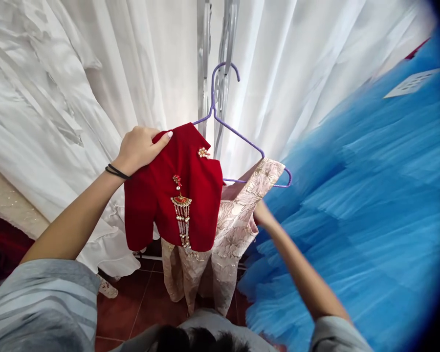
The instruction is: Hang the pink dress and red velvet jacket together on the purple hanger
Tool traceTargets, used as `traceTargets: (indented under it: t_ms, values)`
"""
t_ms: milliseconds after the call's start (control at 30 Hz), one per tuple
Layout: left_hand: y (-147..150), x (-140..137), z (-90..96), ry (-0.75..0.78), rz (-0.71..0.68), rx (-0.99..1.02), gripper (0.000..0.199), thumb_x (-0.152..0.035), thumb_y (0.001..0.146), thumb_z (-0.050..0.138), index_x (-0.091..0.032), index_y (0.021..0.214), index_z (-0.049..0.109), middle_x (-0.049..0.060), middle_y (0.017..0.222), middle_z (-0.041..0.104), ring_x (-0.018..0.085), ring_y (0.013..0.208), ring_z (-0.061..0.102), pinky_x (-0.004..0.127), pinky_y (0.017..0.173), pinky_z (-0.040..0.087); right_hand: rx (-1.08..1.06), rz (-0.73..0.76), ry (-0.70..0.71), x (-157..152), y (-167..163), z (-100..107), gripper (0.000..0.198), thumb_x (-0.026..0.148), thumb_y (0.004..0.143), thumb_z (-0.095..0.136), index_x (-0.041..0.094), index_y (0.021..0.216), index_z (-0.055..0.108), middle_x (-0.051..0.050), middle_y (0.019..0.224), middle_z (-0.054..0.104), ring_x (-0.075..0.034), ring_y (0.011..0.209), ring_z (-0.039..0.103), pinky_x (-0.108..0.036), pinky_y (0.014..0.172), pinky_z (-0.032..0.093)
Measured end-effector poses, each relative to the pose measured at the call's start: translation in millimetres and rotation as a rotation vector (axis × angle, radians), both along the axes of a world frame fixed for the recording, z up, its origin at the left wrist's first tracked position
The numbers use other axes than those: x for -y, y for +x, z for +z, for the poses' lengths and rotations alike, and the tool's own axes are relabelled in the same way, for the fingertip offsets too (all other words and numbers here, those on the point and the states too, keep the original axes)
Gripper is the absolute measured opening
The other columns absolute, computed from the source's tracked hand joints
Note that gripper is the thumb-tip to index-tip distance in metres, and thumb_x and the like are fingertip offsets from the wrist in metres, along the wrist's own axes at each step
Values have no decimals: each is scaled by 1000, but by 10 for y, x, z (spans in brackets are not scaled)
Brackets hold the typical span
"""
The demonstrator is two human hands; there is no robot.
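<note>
My left hand [142, 148] grips the shoulder of a short red jacket [200, 200], thumb on top and fingers behind the cloth. A gold flower clasp and a beaded tassel brooch [182, 215] decorate the jacket. It covers the left part of a purple hanger [238, 132], whose hook points up. From the hanger's right arm hangs a pale pink dress [238, 215] with a gold leaf pattern, partly behind the jacket. My right hand [262, 214] is at the dress's right side below the strap; its fingers are hidden behind the cloth.
A large blue tulle gown [366, 195] fills the right side. White garments [47, 107] hang on the left, and white curtains [271, 58] with a grey metal frame [205, 44] stand behind. Dark red floor tiles [150, 303] show below.
</note>
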State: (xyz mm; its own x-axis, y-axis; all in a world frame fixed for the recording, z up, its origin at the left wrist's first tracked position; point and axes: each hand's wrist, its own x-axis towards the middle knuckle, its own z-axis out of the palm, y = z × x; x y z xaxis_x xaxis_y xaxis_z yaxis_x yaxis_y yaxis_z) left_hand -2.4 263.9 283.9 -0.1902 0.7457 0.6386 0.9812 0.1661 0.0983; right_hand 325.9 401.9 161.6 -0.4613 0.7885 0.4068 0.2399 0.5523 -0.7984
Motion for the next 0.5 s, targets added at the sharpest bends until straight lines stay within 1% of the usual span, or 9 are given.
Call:
traceTargets:
  t_ms: [67, 100, 200, 233, 300, 367, 400, 433, 500]
  values:
    - [3, -28, -25, -16, -5, -1, 55, -59, 94, 34, -20, 62, 56, 3, 56, 46, 20, 58, 48, 34, 59, 29, -5, -67, -26, -137, 315, 237, 35, 32, 95, 50, 6, 84, 70, -1, 69, 67, -5, 59, 56, -14, 59, 47]
    - [8, -42, -38, -22, -6, 1, 54, -59, 94, 34, -20, 65, 58, 4, 57, 48, 20, 60, 49, 34, 60, 30, -22, -140, 25, -204, 452, 394, 31, 27, 93, 50, 5, 87, 72, -5, 74, 70, -5, 62, 56, -15, 60, 44]
    - [21, -68, -78, -28, 1, 21, 53, -59, 93, 34, -20, 73, 64, 5, 60, 50, 23, 67, 53, 33, 63, 32, -40, -403, 381, -348, 678, 863, 38, 18, 85, 46, 1, 110, 70, -15, 105, 73, -5, 78, 58, -21, 70, 40]
    - [26, -69, -90, -29, 7, 26, 53, -59, 93, 34, -21, 75, 65, 5, 61, 51, 23, 69, 54, 33, 65, 33, 43, -444, 456, -366, 694, 987, 43, 19, 84, 44, -1, 113, 69, -17, 109, 71, -6, 83, 59, -24, 73, 40]
    - [39, -60, -110, -37, 16, 21, 53, -59, 94, 33, -21, 80, 67, 7, 65, 55, 25, 74, 56, 34, 68, 36, 365, -401, 404, -341, 684, 1197, 52, 26, 85, 36, -7, 107, 69, -18, 104, 72, -10, 88, 59, -31, 76, 38]
    - [70, -35, -123, -48, 23, -4, 53, -58, 94, 31, -21, 84, 68, 8, 71, 59, 27, 79, 58, 34, 71, 38, 641, -370, 284, -201, 672, 1408, 63, 34, 82, 28, -11, 97, 69, -16, 94, 72, -13, 91, 58, -37, 74, 37]
    - [93, -19, -127, -52, 26, -14, 53, -57, 94, 31, -21, 86, 68, 8, 73, 61, 27, 81, 58, 34, 72, 39, 672, -402, 282, -78, 669, 1519, 66, 37, 81, 26, -11, 98, 69, -15, 95, 72, -15, 94, 58, -39, 75, 36]
    - [122, 0, -131, -52, 29, -20, 52, -56, 95, 31, -21, 86, 69, 8, 73, 61, 27, 81, 58, 34, 73, 39, 608, -479, 333, 80, 660, 1623, 67, 39, 81, 28, -8, 106, 68, -14, 102, 72, -18, 99, 58, -41, 76, 36]
    - [191, 40, -139, -39, 35, -17, 50, -55, 95, 32, -22, 86, 68, 7, 69, 60, 27, 81, 58, 34, 74, 41, 341, -610, 437, 466, 582, 1740, 61, 39, 83, 37, 5, 128, 62, -13, 126, 65, -28, 114, 55, -43, 78, 36]
